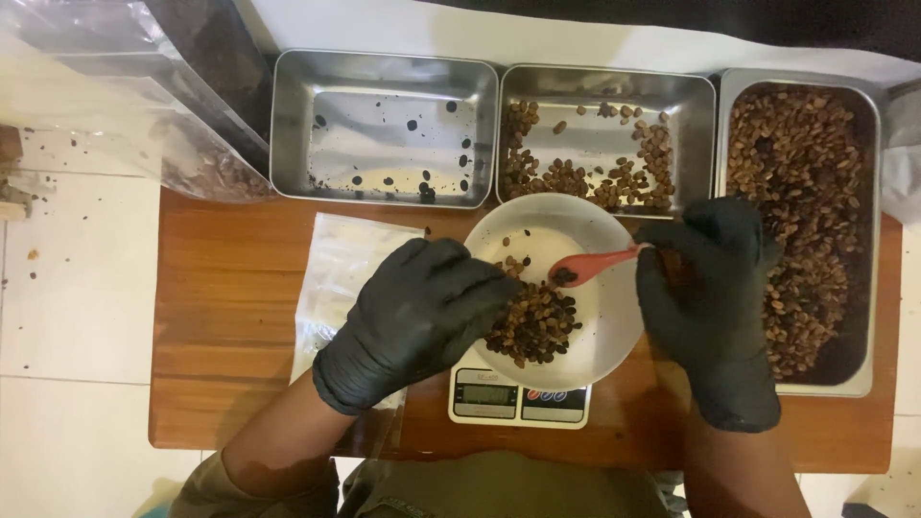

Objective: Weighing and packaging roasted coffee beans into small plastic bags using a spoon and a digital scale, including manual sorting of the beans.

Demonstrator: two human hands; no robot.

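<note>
Both hands wear black gloves. My left hand (417, 317) rests on the near left rim of a white bowl (576, 230), fingers over a heap of brown beans (537, 321) inside it. My right hand (710, 288) holds a small red spoon (600, 264) by its handle; the spoon's tip carries a dark bean above the heap. The bowl stands on a small white digital scale (518, 398) on a low wooden table (221, 317).
Three metal trays line the table's far edge: the left one (288, 125) holds a few dark beans, the middle one (700, 125) a scatter of brown beans, the right one (868, 240) is full. A clear plastic bag (336, 269) lies left of the bowl. More bags (192, 115) lie at the far left.
</note>
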